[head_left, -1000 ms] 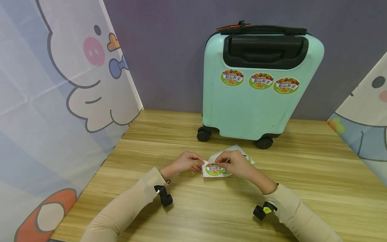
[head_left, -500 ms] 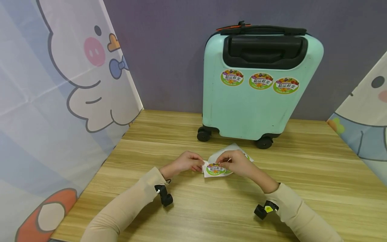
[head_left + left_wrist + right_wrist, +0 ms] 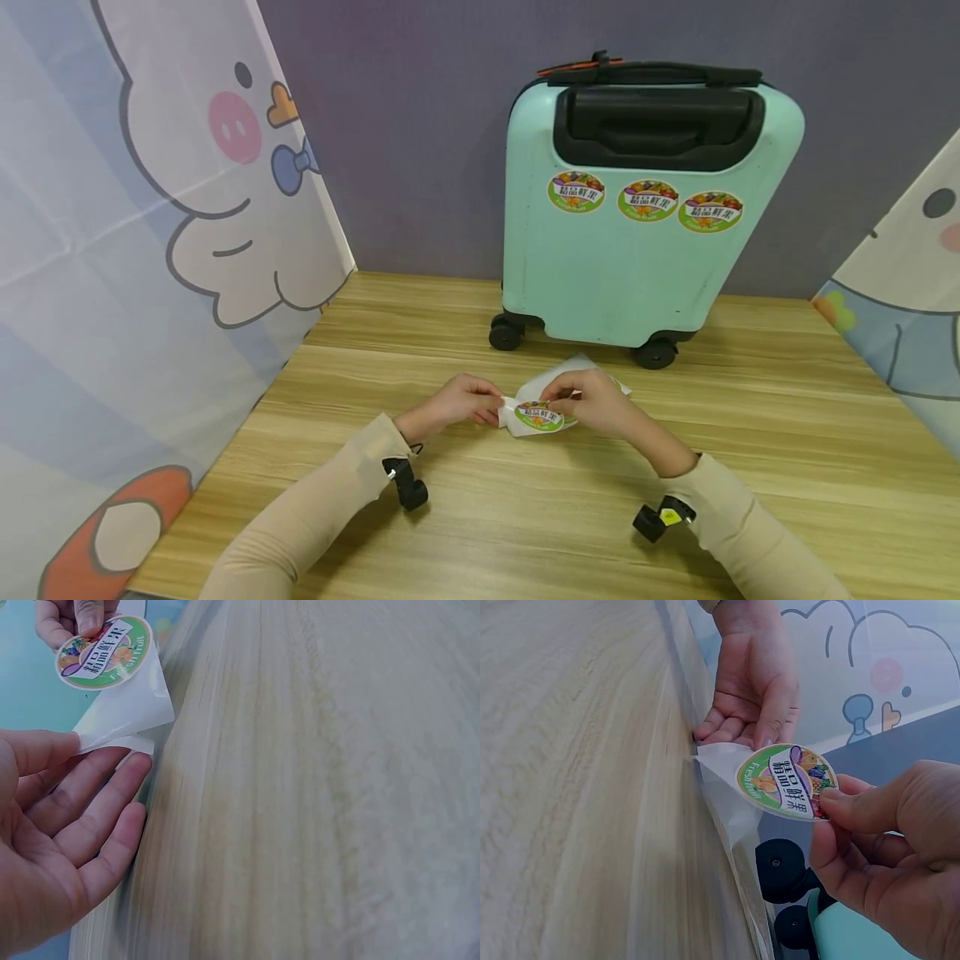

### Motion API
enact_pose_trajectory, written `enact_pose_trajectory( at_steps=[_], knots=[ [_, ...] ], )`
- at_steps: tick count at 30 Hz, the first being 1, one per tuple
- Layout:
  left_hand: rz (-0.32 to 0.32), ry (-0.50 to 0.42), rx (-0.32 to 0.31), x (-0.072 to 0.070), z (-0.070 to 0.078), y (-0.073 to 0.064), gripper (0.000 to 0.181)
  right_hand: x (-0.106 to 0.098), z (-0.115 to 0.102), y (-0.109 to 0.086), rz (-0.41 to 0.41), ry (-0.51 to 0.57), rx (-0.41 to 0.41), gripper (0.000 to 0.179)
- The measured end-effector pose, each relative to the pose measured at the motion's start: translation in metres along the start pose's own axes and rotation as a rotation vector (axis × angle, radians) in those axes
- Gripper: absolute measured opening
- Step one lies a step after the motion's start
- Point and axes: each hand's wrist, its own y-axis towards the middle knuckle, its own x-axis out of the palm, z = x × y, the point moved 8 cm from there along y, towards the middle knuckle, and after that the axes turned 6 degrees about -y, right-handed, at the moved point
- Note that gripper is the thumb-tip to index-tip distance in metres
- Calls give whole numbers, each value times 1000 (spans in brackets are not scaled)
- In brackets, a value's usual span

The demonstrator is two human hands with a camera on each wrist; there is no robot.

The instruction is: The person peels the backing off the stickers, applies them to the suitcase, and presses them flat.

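Observation:
An oval fruit sticker (image 3: 539, 417), green and white with printed fruit, is pinched at its edge between the thumb and finger of my right hand (image 3: 597, 405). In the right wrist view the sticker (image 3: 784, 782) stands tilted in front of the white backing sheet (image 3: 724, 784); whether it still touches the sheet I cannot tell. My left hand (image 3: 461, 402) pinches the end of that sheet, and the left wrist view shows the paper (image 3: 131, 709) bent up from the thumb. Part of the sheet is hidden behind my right hand.
A mint-green suitcase (image 3: 611, 267) stands upright on black wheels (image 3: 656, 354) behind the hands. Three matching stickers (image 3: 648, 201) sit in a row below its black handle recess. Wood-grain tabletop (image 3: 450, 533) lies around the hands, with cartoon-printed cloth (image 3: 150, 250) at the left.
My right hand has moved slightly to the right and up with the sticker, which now tilts away from the sheet's left end. The left hand stays almost still.

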Motion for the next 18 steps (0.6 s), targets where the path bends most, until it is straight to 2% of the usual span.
enact_pose_trajectory(
  at_steps=[10, 18],
  knots=[
    [18, 16, -10, -2, -1, -1, 21, -1, 4, 1, 4, 37, 10, 8],
    [20, 37, 1, -4, -1, -2, 21, -4, 8, 0, 10, 101, 65, 8]
  ],
)
